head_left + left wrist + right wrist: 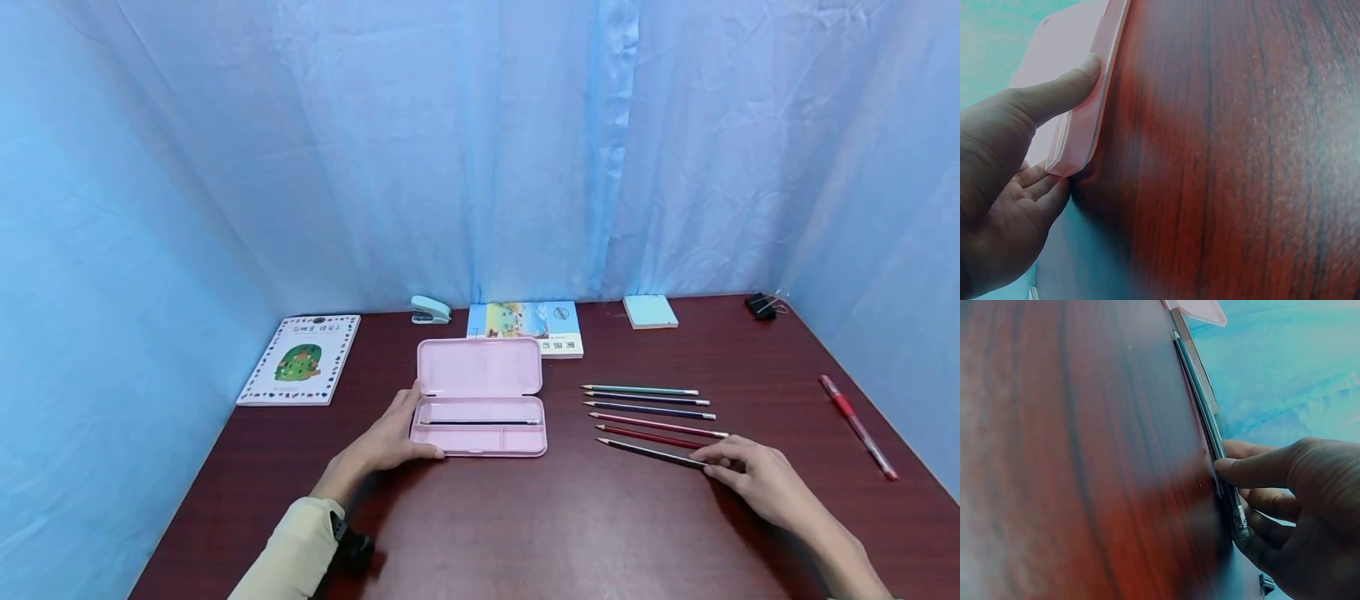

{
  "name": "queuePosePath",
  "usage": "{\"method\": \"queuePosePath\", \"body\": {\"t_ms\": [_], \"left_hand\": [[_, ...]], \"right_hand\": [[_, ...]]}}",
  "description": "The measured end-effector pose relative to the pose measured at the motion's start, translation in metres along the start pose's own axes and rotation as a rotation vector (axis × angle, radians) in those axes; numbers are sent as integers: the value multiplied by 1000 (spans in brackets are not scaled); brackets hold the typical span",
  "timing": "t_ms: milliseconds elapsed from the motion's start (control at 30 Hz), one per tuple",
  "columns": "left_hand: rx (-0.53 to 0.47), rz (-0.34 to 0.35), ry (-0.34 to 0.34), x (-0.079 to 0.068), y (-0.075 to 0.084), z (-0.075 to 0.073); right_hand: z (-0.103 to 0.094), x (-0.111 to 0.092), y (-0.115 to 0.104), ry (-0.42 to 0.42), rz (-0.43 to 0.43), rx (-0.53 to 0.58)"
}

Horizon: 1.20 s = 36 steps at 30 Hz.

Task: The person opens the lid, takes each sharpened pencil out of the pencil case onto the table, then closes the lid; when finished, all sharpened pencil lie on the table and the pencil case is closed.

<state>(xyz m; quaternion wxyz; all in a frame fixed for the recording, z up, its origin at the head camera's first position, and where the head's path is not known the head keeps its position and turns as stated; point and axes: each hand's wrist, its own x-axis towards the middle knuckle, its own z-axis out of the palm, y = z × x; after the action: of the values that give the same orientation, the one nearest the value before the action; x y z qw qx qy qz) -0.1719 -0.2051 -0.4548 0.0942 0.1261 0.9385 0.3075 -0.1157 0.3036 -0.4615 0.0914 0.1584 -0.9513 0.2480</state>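
A pink pencil case point(459, 438) lies with its lid raised in the head view, with one dark pencil point(480, 422) in its rear compartment. My left hand point(386, 437) holds the case's left end, thumb along the front wall and fingers around the side. To the right, my right hand point(761, 479) pinches a black pencil point(652, 452) near its eraser end, the tip pointing left toward the case. In the right wrist view the black pencil point(1200, 394) sits between thumb and fingers. Behind it several more pencils lie roughly parallel, among them a red pencil point(648, 435) and a teal pencil point(641, 389).
At the back are a white book point(258, 385), a mint stapler point(431, 310), a blue book point(562, 321), a sticky-note pad point(650, 312) and a black binder clip point(761, 307). A red pen point(858, 427) lies near the right edge. Curtains hang around the table.
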Motion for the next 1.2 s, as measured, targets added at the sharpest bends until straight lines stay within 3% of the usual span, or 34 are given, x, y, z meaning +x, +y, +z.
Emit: {"method": "queuePosePath", "body": {"t_ms": [267,433,600,800,1033,1200], "left_hand": [[-5,-9,-2,0,2,0],[2,-30,-8,-1,2,1],[2,-21,4,-1,2,-1],[-1,-34,-4,-1,4,-1],[4,-42,-3,-1,3,-1],[2,-40,-5,1,2,0]], "right_hand": [[-1,0,4,-21,14,-24],[-5,10,-8,-35,8,-31],[1,35,-36,-10,-80,-5],[24,73,-77,-26,-198,79],[53,113,-129,-140,-234,217],[73,130,-155,-219,-282,255]]}}
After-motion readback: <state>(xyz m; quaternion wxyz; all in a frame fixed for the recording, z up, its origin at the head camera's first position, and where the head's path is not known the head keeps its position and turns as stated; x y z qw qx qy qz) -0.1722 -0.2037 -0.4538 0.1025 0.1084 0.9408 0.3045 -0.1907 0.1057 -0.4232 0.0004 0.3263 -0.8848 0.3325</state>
